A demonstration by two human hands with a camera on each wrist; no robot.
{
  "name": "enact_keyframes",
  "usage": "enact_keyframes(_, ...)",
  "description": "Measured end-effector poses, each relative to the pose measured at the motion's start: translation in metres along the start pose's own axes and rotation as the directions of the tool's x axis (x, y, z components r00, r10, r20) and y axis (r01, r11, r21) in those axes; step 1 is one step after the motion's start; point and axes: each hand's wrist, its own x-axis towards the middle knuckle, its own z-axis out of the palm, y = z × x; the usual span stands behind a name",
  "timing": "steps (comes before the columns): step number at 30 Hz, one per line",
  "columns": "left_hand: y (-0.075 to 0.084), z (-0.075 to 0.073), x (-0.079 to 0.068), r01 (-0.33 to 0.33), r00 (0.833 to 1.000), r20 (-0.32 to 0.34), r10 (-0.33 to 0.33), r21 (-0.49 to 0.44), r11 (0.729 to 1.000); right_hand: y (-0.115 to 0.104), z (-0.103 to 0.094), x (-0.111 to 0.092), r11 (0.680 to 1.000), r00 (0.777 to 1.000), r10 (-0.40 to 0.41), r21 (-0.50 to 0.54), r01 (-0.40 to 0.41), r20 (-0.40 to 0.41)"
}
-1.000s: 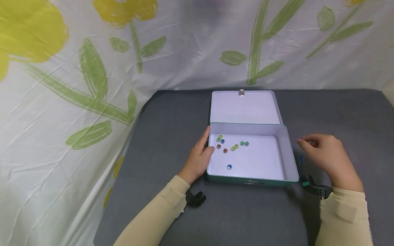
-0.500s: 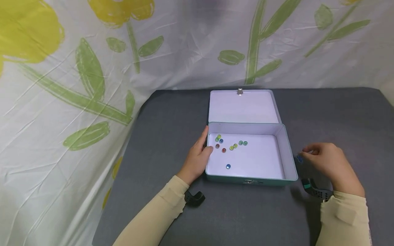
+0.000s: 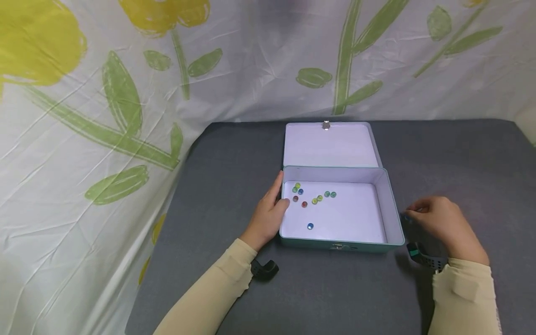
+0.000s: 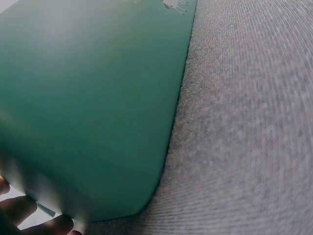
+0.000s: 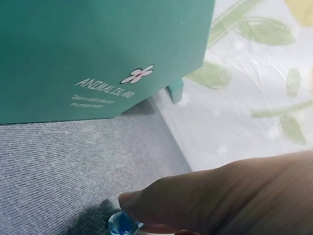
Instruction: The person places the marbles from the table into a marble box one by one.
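An open green tin box (image 3: 382, 209) with a white inside stands on the dark grey cloth. My left hand (image 3: 268, 216) holds its left wall, the thumb over the rim and the fingers along the outside; some fingertips (image 4: 54, 226) show at the box's side in the left wrist view. Beyond the right wall, low over the cloth, my right hand (image 3: 444, 225) pinches a blue glass marble (image 5: 122, 223) between thumb and finger. On the box floor lie several glass marbles, among them a blue one (image 3: 310, 226), a red one (image 3: 304, 204) and a green one (image 3: 333, 194).
The box's lid (image 3: 332, 145) lies tipped back behind it, with a metal clasp (image 3: 326, 124). A white curtain (image 3: 259, 60) with painted flowers hangs along the back and left of the table (image 3: 234, 163). Black straps (image 3: 264, 271) sit at both wrists.
My right hand has come down toward the cloth and closed its fingertips on the blue marble, then shifted slightly left toward the box. The left hand keeps its hold on the box.
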Motion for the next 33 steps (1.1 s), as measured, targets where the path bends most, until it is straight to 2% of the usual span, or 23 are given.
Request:
enact_keyframes(7,-0.002,0.001,0.000,-0.007,1.000,-0.005,0.007,-0.007,1.000,0.000,0.003,0.002,1.000,1.000,-0.007,-0.005,0.007,0.000)
enact_keyframes(14,-0.001,0.001,-0.001,0.017,1.000,-0.002,-0.017,-0.006,1.000,-0.001,0.004,0.001,1.000,1.000,-0.012,-0.005,0.012,-0.012)
enact_keyframes(33,-0.001,0.001,0.002,0.016,1.000,-0.010,-0.016,0.009,1.000,-0.015,-0.009,-0.005,0.999,0.992,-0.035,0.025,0.038,-0.123)
